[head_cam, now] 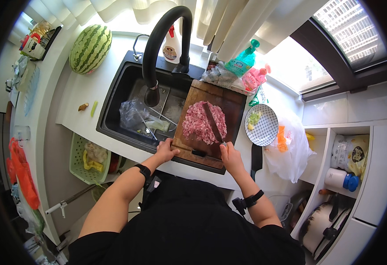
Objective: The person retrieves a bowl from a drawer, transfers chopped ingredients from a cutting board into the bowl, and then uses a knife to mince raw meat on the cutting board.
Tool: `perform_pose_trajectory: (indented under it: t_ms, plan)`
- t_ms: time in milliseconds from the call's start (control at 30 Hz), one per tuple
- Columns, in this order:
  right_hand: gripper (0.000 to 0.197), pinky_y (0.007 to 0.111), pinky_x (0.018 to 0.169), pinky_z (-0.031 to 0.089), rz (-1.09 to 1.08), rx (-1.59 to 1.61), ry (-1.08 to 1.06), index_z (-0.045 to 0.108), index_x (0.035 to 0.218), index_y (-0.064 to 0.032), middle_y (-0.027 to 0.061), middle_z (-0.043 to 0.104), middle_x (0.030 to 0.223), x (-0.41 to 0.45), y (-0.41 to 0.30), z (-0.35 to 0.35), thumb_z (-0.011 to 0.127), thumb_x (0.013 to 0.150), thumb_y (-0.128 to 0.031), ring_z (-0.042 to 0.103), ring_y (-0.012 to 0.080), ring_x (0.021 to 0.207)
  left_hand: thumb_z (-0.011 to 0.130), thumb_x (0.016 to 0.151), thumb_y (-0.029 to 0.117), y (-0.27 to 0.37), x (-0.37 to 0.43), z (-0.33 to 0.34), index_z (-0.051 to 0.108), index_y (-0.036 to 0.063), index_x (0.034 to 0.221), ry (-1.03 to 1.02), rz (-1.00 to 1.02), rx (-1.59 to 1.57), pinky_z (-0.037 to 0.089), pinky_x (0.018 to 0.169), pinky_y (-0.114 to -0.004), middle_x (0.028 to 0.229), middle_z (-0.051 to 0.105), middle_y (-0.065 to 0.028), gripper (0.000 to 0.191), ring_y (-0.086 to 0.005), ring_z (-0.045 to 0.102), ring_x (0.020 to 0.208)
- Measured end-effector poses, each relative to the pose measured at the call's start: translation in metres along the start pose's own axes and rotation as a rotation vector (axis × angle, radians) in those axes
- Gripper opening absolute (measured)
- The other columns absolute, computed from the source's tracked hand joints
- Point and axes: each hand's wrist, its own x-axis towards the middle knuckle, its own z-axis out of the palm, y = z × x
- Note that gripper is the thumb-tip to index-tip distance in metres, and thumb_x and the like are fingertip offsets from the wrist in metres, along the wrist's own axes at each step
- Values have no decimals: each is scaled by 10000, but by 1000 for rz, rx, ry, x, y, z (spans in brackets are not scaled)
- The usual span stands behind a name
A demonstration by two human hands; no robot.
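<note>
A mound of minced raw meat (pixel 193 122) lies spread on a brown wooden cutting board (pixel 198 86), which sits across the right part of the black sink. My right hand (pixel 232 159) grips the handle of a kitchen knife (pixel 212 122). Its blade, seen nearly from above along the spine, reaches into the meat. At the board's near left corner, my left hand (pixel 165 151) holds the edge, thumb on top and the other fingers partly hidden. Right of the board stands a patterned plate (pixel 267 127) with chopped green and pale yellow pieces.
A black faucet (pixel 148 43) arches over the sink (pixel 105 112), which holds a clear plastic bag (pixel 132 114). Another dark-bladed knife (pixel 256 159) lies below the plate, beside a white plastic bag (pixel 287 155). Leftward are a watermelon (pixel 91 49), a ginger piece (pixel 83 107) and a green stalk (pixel 94 108).
</note>
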Motion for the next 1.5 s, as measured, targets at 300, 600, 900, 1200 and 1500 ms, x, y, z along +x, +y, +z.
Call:
perform_pose_trajectory:
  t_ms: [300,600,900,1200,1500]
  plan:
    - [393,578,605,451,9,-120,-18,512,929,-23,267,629,750,5,12,-5,524,1004,-408,596,521,730,785,778,417,1,3,0,488,94,1347,-37,-18,14,362,1047,-455,1227,577,-209,719,-383,482,1216]
    - [312,553,595,464,-43,-147,69,512,947,-43,273,623,735,16,27,-3,549,1003,-348,607,512,735,790,774,399,9,-1,-4,509,108,1329,-38,-17,32,369,1035,-459,1214,581,-207,687,-380,490,1199]
    - [290,547,587,471,41,-211,112,517,959,-41,261,630,732,12,56,17,564,997,-324,616,504,734,784,776,403,8,1,-1,507,107,1328,-31,2,40,357,1038,-460,1219,576,-211,684,-381,481,1207]
    - [354,557,568,463,-52,-162,124,508,920,-44,259,636,723,0,47,19,552,995,-388,611,500,682,786,769,412,2,5,1,502,107,1336,-6,44,2,352,1047,-461,1229,569,-215,704,-384,471,1216]
    - [363,533,559,464,-97,-158,78,510,908,-46,252,620,690,3,29,4,568,989,-395,612,491,677,784,774,405,4,2,1,496,106,1340,-19,15,-6,350,1046,-466,1227,562,-218,701,-393,466,1207]
